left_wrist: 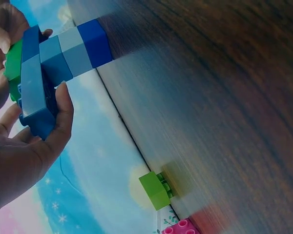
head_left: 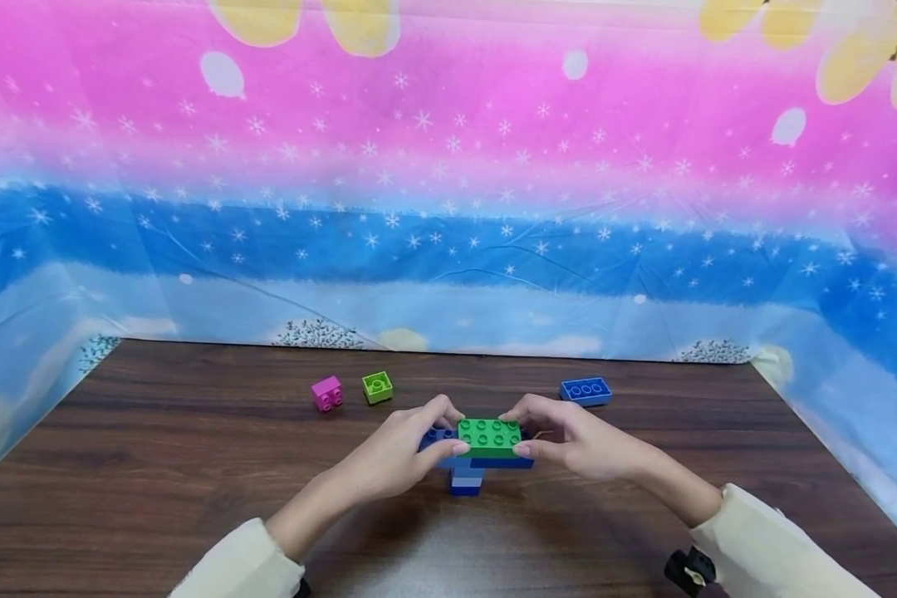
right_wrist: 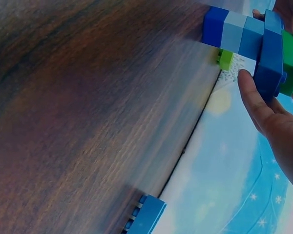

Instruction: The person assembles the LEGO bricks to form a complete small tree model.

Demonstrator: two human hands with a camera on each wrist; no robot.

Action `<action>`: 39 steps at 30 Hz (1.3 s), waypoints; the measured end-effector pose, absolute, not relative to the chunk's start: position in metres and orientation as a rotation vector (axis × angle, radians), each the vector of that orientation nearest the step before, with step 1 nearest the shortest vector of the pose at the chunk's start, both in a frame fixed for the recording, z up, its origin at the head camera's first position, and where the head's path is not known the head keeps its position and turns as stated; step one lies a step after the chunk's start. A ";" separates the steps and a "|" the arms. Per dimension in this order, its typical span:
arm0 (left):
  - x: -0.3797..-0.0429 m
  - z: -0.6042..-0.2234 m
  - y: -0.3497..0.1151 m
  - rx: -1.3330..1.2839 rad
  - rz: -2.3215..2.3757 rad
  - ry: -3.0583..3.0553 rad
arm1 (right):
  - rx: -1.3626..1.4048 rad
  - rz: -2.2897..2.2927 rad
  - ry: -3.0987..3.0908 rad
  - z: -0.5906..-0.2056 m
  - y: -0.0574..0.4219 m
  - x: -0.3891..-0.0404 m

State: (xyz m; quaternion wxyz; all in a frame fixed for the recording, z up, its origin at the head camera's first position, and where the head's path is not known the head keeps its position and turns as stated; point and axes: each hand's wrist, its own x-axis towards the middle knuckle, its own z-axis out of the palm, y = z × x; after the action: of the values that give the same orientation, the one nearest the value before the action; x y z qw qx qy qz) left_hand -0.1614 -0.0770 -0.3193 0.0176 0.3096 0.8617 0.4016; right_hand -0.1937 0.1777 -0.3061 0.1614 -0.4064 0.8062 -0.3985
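Note:
A green eight-stud toy brick (head_left: 489,438) sits on top of two long blue bricks laid end to end. The left blue brick (left_wrist: 34,92) and the right blue brick (right_wrist: 269,63) rest on a narrow column (head_left: 467,480) of blue and pale blue bricks standing upright on the table. My left hand (head_left: 396,455) pinches the green brick's left end between thumb and index finger. At its right end, my right hand (head_left: 594,440) pinches it the same way. Other fingers of both hands reach beneath the blue bricks in the wrist views.
On the dark wooden table (head_left: 194,465), a pink brick (head_left: 326,394) and a lime green brick (head_left: 377,388) lie at the back left. A blue brick (head_left: 586,391) lies at the back right. A patterned cloth (head_left: 448,249) hangs behind and along both sides.

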 end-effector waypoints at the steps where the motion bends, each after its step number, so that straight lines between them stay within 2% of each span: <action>1: -0.161 -0.319 -0.077 0.962 1.250 2.679 | -1.159 -1.131 2.306 -0.306 0.178 -0.194; 23: -0.163 -0.321 -0.080 0.936 1.247 2.657 | -1.130 -1.138 2.309 -0.308 0.178 -0.193; 39: -0.169 -0.302 -0.098 0.905 1.232 2.653 | -1.132 -1.136 2.321 -0.306 0.178 -0.192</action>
State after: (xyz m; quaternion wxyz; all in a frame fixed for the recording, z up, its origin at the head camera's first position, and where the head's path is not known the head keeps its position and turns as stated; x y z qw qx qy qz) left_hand -0.1685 -0.0978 -0.3017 0.0399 0.2954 0.8658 0.4021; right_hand -0.1924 0.1777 -0.3062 0.1594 -0.3960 0.8123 -0.3974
